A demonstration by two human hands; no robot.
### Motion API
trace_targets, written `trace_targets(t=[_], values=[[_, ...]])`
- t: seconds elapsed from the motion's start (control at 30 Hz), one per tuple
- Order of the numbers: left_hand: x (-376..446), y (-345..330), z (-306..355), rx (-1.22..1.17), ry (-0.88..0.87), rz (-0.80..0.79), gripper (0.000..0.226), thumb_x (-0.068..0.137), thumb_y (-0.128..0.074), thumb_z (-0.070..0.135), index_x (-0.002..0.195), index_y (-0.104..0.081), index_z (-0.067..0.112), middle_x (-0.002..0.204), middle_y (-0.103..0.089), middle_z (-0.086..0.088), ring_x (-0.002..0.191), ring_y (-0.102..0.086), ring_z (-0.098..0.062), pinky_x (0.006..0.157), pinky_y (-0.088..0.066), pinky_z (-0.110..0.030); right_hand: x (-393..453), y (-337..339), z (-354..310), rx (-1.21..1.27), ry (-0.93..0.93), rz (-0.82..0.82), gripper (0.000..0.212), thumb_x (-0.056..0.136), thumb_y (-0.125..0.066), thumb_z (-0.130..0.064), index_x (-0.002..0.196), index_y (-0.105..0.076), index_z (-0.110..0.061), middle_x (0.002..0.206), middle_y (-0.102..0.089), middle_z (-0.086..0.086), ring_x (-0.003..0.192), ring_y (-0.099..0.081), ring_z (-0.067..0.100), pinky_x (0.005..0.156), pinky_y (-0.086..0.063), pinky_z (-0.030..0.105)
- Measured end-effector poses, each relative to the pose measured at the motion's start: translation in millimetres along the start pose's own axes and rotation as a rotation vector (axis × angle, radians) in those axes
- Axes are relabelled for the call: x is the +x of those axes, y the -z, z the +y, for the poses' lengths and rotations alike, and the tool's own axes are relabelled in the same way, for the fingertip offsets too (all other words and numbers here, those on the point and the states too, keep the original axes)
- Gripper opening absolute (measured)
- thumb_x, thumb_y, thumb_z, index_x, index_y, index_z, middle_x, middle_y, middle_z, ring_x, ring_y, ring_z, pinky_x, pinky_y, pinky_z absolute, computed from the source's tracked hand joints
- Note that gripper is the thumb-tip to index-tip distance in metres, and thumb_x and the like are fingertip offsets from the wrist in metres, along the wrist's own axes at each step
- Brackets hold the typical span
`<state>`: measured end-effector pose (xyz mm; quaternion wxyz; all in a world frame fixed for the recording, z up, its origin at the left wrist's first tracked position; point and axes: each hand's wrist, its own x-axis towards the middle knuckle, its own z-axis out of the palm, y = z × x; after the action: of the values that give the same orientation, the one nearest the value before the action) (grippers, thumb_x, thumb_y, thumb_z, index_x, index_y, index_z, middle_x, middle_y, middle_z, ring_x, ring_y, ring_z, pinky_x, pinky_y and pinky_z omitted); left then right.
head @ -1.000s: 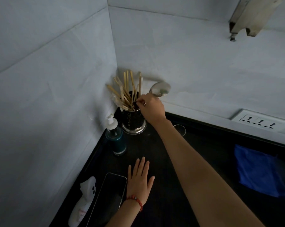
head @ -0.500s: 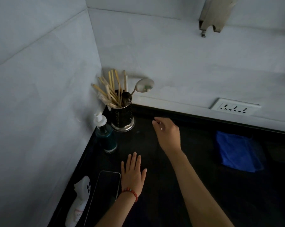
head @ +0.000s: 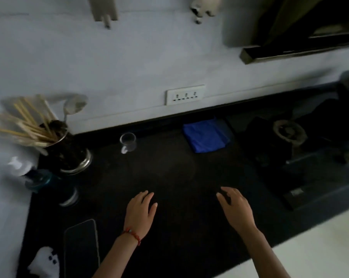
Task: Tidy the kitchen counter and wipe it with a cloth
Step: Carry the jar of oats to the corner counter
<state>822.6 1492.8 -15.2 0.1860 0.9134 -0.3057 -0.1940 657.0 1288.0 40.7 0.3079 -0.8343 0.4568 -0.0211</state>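
Wall socket point(head: 185, 94) above counter's back edge; gas stove point(head: 288, 135) at right.

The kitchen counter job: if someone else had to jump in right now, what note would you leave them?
Left hand: empty, fingers relaxed, low over the black counter.
Right hand: empty, fingers loosely curled, above the counter.
Folded blue cloth: by the back wall, untouched.
Metal utensil holder with wooden chopsticks: left corner, beside the teal soap pump bottle.
Small clear glass cup: out on the counter, near the wall.
Dark phone and white ghost-shaped item: front left.
Left to do: move the cup if needed, fetch the cloth, wipe.
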Motion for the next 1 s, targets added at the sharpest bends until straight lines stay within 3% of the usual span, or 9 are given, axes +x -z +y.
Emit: trace_targets(t=[0.2,0.33,0.4,0.63,0.7,0.8,1.0], values=[[-21.5,-26.1,71.8,-0.029,-0.217,-0.092,0.041,0.093,-0.041,0.031,0.133,-0.043,0.018,0.14,-0.044,0.001,0.131,-0.038,-0.012,0.109,-0.029,-0.026,-56.4,44.4,96.5,0.061,-0.16,0.148,0.04,0.091,-0.049,-0.038,0.126,-0.051,-0.018,0.131,-0.053,0.003,0.106,-0.058,0.02,0.086,-0.048,0.032],[-42.5,-57.3,134.7,-0.077,-0.33,-0.124,0.037,0.092,-0.047,0.026,0.126,-0.051,0.013,0.131,-0.053,-0.004,0.123,-0.047,-0.016,0.104,-0.036,-0.027,-97.7,69.0,162.8,0.137,-0.264,0.262,0.037,0.09,-0.051,-0.037,0.122,-0.055,-0.019,0.126,-0.057,0.002,0.086,-0.058,0.018,0.077,-0.047,0.032],[-58.2,-75.8,174.9,-0.084,-0.395,-0.148,0.038,0.091,-0.046,0.03,0.124,-0.053,0.012,0.127,-0.055,-0.004,0.12,-0.049,-0.017,0.102,-0.035,-0.024,-120.0,82.8,202.0,0.174,-0.311,0.313,0.035,0.089,-0.051,-0.037,0.119,-0.057,-0.019,0.126,-0.057,0.001,0.092,-0.061,0.019,0.08,-0.049,0.034],[-131.2,-177.4,314.9,-0.097,-0.511,-0.381,0.075,0.072,-0.026,0.055,0.12,-0.057,0.006,0.122,-0.059,-0.009,0.116,-0.054,-0.021,0.1,-0.035,-0.023,-220.9,128.7,360.4,0.263,-0.537,0.406,0.032,0.089,-0.053,-0.035,0.117,-0.058,-0.02,0.124,-0.057,0.0,0.108,-0.058,0.021,0.083,-0.047,0.034],[-148.7,-208.4,344.7,-0.07,-0.498,-0.483,0.067,0.076,-0.034,0.052,0.119,-0.057,0.007,0.122,-0.059,-0.009,0.115,-0.054,-0.021,0.101,-0.038,-0.027,-250.5,134.8,400.2,0.28,-0.624,0.408,0.032,0.09,-0.053,-0.034,0.117,-0.058,-0.018,0.124,-0.057,0.002,0.108,-0.058,0.021,0.084,-0.046,0.034],[-165.8,-248.0,379.9,-0.05,-0.436,-0.599,0.035,0.089,-0.051,0.025,0.117,-0.059,0.006,0.122,-0.06,-0.012,0.113,-0.056,-0.024,0.096,-0.041,-0.028,-292.9,143.2,449.2,0.345,-0.75,0.453,0.032,0.089,-0.055,-0.031,0.116,-0.059,-0.014,0.12,-0.06,0.007,0.101,-0.061,0.023,0.084,-0.046,0.033],[-159.4,-308.5,422.5,0.006,-0.319,-0.677,0.028,0.089,-0.053,0.015,0.109,-0.062,-0.001,0.115,-0.065,-0.018,0.108,-0.058,-0.029,0.091,-0.042,-0.03,-339.1,153.2,518.9,0.49,-0.974,0.523,0.033,0.09,-0.055,-0.026,0.116,-0.059,-0.008,0.121,-0.061,0.015,0.107,-0.06,0.027,0.087,-0.046,0.034]])
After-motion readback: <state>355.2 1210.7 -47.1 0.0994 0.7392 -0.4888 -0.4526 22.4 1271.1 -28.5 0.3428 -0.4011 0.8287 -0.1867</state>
